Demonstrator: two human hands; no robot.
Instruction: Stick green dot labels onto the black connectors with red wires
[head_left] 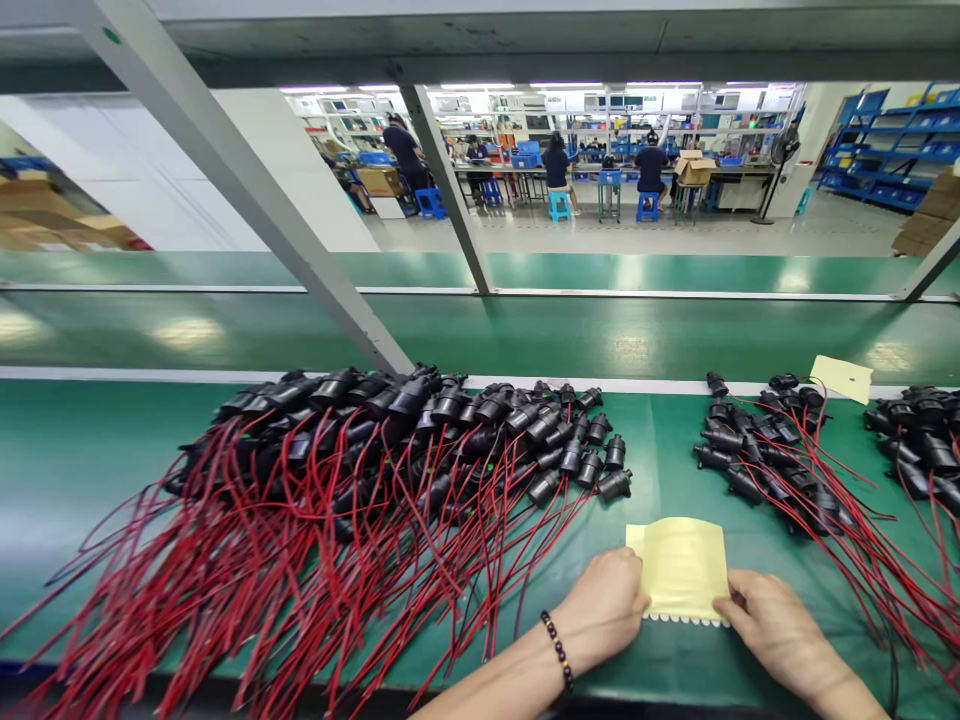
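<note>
Green, smooth sheeting covers the work surface [75, 430], which runs across the whole view and catches a dull sheen, with a pale strip [525, 383] along its far edge and further green panels [540, 330] beyond. Past the grey metal posts [450, 190] lies a bright workshop with people in dark tops [651, 165] at benches, blue stools [559, 206], a standing fan [784, 150] and blue racks [892, 150] at the right. Near the front edge, right of centre, both hands hold a yellow sheet [682, 570]: the left hand [607, 605] is curled closed at its left side, and the right hand [772, 620] pinches its lower right corner between thumb and fingers. Thin and paper-like, the sheet bows slightly along its top and ends below in a scalloped row of small white tabs [686, 620]. A beaded bracelet [556, 650] circles the left wrist. Bare green shows around the sheet, between the large heap of black sockets [450, 405] on the left and a smaller cluster [742, 450] on the right. The sockets are stubby, ribbed cylinders, glossy like plastic; their thin red wires [247, 560] spill toward the front edge in a loose tangle. Another pile [930, 440] meets the right border, near a second yellow piece [841, 378] with a small hole.
</note>
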